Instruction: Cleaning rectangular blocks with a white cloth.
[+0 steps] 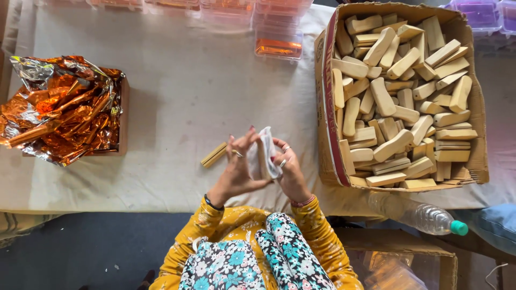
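Between my fingers stands a small wooden block (263,161), half covered by a white wrapper (267,140) that I am folding around it. The block looks light and stiff and should bear a firm pinch on its long flat faces; the wrapper looks thin and limp, likely to crease or slip, so it is best held at its loose top edge. My left hand (236,169) closes on the block's near face, fingers narrow; my right hand (290,169) pinches the wrapper against the far face. Just left of my left fingertips a second block (214,154) lies on the cloth-covered table (177,96). Right of my right fingers the cardboard box (327,134) of blocks stands near, its wall limiting sideways movement. Well left lies a heap of orange foil (59,107); the cloth between offers open room.
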